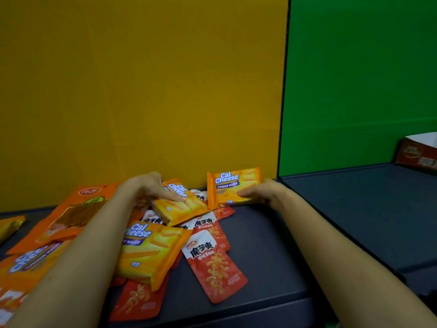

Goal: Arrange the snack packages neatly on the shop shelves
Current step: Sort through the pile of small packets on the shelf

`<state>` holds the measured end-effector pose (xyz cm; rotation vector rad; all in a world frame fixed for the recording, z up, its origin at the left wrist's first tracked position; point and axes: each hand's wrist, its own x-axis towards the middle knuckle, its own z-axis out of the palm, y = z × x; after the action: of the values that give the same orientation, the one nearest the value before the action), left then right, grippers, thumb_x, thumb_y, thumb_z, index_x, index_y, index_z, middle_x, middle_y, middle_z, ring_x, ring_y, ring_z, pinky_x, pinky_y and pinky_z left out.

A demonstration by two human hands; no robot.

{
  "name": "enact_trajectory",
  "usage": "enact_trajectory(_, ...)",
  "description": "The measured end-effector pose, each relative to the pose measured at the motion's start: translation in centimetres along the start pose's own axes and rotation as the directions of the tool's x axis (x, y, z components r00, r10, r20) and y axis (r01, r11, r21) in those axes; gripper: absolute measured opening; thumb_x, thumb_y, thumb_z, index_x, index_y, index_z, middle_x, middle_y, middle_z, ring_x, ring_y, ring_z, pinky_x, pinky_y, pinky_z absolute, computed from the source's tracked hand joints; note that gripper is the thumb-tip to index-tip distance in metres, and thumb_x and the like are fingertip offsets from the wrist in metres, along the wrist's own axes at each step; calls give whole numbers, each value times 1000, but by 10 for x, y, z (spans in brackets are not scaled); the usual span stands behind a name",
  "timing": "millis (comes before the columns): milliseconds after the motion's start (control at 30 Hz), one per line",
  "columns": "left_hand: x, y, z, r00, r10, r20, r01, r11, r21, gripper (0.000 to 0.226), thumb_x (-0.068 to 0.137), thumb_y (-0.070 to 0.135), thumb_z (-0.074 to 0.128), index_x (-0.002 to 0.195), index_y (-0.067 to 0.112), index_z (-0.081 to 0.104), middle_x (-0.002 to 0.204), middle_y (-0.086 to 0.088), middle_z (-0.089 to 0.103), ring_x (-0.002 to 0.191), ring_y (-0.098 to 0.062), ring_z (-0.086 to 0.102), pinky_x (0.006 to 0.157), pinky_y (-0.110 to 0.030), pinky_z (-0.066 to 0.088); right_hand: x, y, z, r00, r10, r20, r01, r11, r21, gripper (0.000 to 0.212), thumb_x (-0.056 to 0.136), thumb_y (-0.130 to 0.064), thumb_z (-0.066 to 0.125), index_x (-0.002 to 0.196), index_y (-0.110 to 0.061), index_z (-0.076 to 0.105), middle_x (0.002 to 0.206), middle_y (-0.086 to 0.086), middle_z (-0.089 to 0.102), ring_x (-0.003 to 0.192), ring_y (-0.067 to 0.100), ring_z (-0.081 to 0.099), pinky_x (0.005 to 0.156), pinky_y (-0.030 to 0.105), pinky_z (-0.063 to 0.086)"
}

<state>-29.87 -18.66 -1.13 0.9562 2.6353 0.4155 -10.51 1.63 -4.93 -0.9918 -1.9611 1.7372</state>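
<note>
On a dark shelf [272, 245], the right hand [262, 192] grips an upright Cal Cheese pack [233, 185]; the left hand [151, 188] grasps a tilted Cal Cheese pack [182, 209].

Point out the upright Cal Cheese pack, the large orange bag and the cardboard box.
upright Cal Cheese pack [233, 185]: head view, front label.
large orange bag [71, 214]: head view, printed face.
cardboard box [416, 155]: head view, side wall.

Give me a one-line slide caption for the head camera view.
Right hand stands a Cal Cheese wafer pack against the yellow backboard; left hand grips another pack.
</note>
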Motion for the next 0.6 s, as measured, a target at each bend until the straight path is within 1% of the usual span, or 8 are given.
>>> enact_trajectory(67,-4,-1,-1,1000,1,-19,-1,1000,-20,89,34,73,77,91,5,65,97,-11,73,78,-26,65,76,-36,53,-4,4,-1,1000,-10,19,9,996,85,29,77,-1,71,102,-5,58,121,16,63,71,15,60,62,24,50)
enact_trajectory(133,-8,0,-1,1000,1,-27,-3,998,-60,77,48,64,80,94,3,66,96,-9,73,82,-24,67,79,-38,54,-10,8,-2,1000,-20,2,19,991,129,30,81,-4,68,110,-5,58,121,17,63,67,13,59,59,23,50)
enact_trajectory(167,-9,1,-3,999,5,-38,-8,995,-100,68,51,58,81,91,5,67,89,-5,73,81,-22,68,74,-36,55,-13,9,-3,1000,-29,-9,30,989,147,33,83,-5,66,115,-3,57,120,17,63,66,13,58,56,22,51)
enact_trajectory(233,-12,1,-8,996,21,-86,-38,978,-207,45,56,46,83,79,11,67,71,2,72,67,-15,68,59,-27,52,-20,11,-8,998,-55,-33,60,982,178,34,85,-5,63,118,-2,57,118,17,64,66,12,58,52,21,51)
enact_trajectory(333,-16,1,-20,976,71,-203,-140,927,-348,28,64,35,82,69,15,63,51,7,69,48,-9,64,49,-22,46,-34,13,-26,990,-107,-94,127,963,238,31,86,-6,61,117,-4,58,102,10,66,67,10,59,57,21,48)
enact_trajectory(433,-22,21,-22,946,128,-297,-270,819,-506,20,71,31,77,73,16,64,49,10,68,43,-3,62,40,-14,46,-48,15,-52,978,-156,-140,194,926,323,30,88,-6,58,119,-5,57,88,3,65,70,11,59,66,23,49)
enact_trajectory(533,-30,65,-16,925,186,-332,-364,683,-634,14,77,27,71,80,16,63,51,11,68,43,-1,62,40,-12,48,-62,16,-82,961,-206,-183,266,866,424,33,89,-3,55,122,-2,54,106,12,63,76,17,61,77,32,51)
enact_trajectory(600,-33,98,-6,920,216,-328,-391,592,-705,13,79,25,70,81,14,62,52,8,69,43,-3,63,39,-16,50,-73,20,-107,941,-239,-240,323,847,423,34,89,-2,55,123,-2,54,110,13,62,73,14,63,73,29,54)
